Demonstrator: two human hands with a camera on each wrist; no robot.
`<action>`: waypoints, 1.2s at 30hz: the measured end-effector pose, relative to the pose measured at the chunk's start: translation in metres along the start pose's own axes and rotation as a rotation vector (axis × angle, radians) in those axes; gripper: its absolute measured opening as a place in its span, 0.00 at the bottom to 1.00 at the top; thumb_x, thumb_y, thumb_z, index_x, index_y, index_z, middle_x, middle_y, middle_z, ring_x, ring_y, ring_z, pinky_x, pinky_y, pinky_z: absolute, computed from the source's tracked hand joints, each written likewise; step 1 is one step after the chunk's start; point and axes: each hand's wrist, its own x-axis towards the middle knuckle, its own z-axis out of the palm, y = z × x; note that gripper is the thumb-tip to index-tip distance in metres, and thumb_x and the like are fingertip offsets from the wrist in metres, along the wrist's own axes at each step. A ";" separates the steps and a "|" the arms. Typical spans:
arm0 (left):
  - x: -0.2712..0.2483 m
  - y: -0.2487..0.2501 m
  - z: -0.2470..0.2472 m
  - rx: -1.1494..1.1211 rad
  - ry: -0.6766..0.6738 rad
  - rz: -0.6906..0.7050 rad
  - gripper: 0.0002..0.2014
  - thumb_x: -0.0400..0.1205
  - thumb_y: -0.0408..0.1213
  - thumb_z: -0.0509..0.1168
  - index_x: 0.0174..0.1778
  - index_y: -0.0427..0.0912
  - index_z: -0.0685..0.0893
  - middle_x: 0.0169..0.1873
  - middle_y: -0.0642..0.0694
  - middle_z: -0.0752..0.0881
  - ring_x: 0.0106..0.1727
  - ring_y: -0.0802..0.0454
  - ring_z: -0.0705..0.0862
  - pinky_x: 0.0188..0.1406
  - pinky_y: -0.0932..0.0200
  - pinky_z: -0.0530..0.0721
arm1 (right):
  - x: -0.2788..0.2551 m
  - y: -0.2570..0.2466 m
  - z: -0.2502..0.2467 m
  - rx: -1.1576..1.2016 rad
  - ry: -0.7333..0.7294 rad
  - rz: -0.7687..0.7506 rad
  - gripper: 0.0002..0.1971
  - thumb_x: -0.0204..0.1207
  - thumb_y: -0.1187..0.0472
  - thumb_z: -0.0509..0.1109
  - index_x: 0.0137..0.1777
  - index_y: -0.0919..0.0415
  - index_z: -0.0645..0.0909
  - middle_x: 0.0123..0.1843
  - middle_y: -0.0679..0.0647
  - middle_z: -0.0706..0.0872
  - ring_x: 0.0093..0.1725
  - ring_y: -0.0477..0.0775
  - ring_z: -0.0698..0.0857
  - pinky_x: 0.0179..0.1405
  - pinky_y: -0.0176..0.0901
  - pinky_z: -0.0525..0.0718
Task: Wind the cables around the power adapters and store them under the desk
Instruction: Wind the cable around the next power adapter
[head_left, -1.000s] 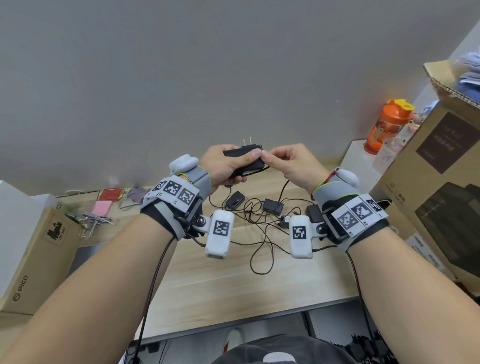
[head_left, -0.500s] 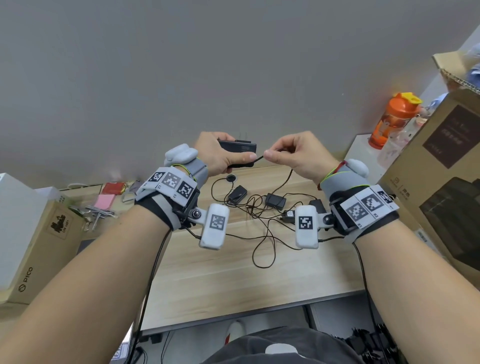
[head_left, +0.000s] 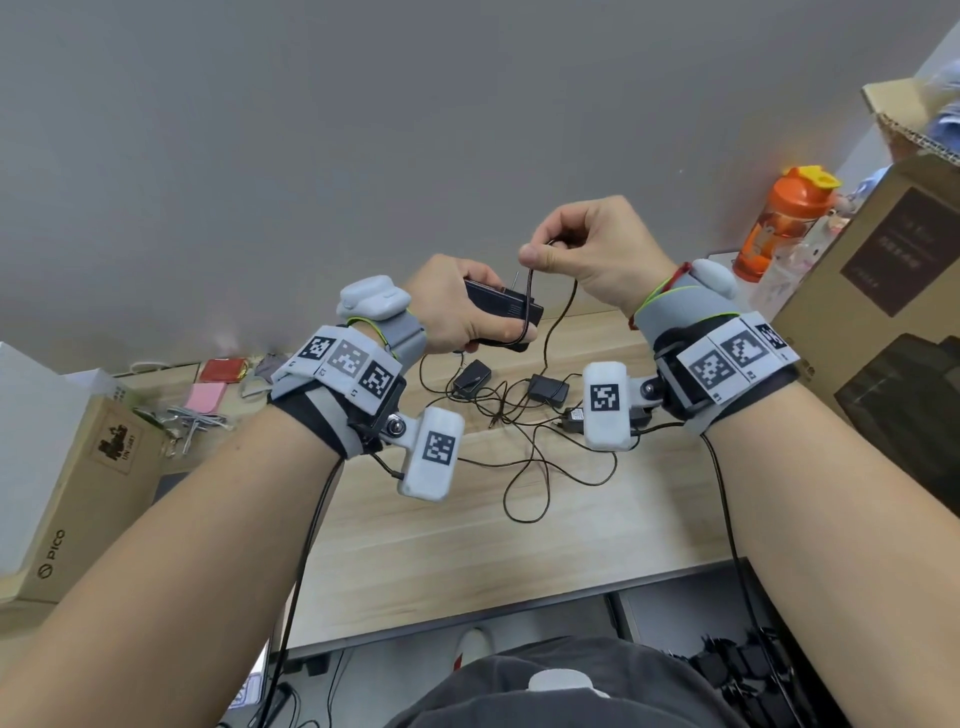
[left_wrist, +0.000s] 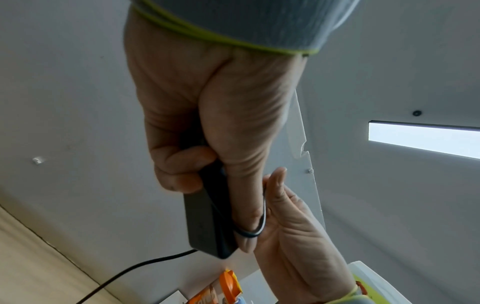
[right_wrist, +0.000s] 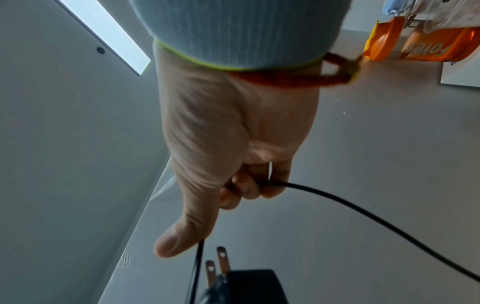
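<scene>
My left hand (head_left: 457, 306) grips a black power adapter (head_left: 501, 309) above the desk, thumb pressing its cable against the body; the adapter (left_wrist: 207, 222) shows the cable looped over the thumb. Its two metal prongs (right_wrist: 217, 265) point up. My right hand (head_left: 582, 249) is raised above and right of the adapter and pinches the thin black cable (head_left: 558, 317), which hangs down to the desk. In the right wrist view the cable (right_wrist: 363, 209) runs out of the curled fingers. Three more black adapters (head_left: 545, 389) lie on the wooden desk (head_left: 467, 545) in tangled cables.
A brown cardboard box (head_left: 83, 483) stands at the left, a large carton (head_left: 893, 332) at the right. An orange bottle (head_left: 779, 223) sits at the back right. Pink and red cards (head_left: 208, 397) and keys lie at the back left. Dark items lie below the desk's front edge.
My right hand has risen up and over the adapter, drawing the cable across its end. The left hand keeps holding the adapter and has tilted it slightly.
</scene>
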 end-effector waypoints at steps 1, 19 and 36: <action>-0.001 0.002 0.000 0.001 -0.007 0.012 0.19 0.62 0.42 0.86 0.42 0.43 0.86 0.28 0.47 0.88 0.26 0.49 0.82 0.24 0.60 0.79 | 0.000 0.000 0.000 0.004 -0.005 -0.009 0.09 0.71 0.62 0.81 0.35 0.57 0.84 0.30 0.55 0.75 0.27 0.42 0.70 0.35 0.31 0.76; 0.002 0.015 -0.004 -0.278 0.228 0.162 0.15 0.67 0.34 0.84 0.41 0.40 0.84 0.28 0.49 0.86 0.24 0.54 0.81 0.22 0.62 0.80 | -0.019 0.026 0.035 0.065 -0.024 0.106 0.16 0.87 0.58 0.62 0.38 0.59 0.83 0.26 0.53 0.68 0.26 0.51 0.64 0.29 0.45 0.62; 0.016 -0.018 -0.028 -0.039 0.297 0.043 0.17 0.63 0.43 0.85 0.40 0.49 0.84 0.37 0.47 0.90 0.32 0.50 0.85 0.29 0.56 0.86 | -0.021 -0.012 0.027 -0.174 -0.077 -0.004 0.10 0.80 0.54 0.73 0.37 0.51 0.89 0.27 0.42 0.79 0.28 0.38 0.71 0.34 0.34 0.68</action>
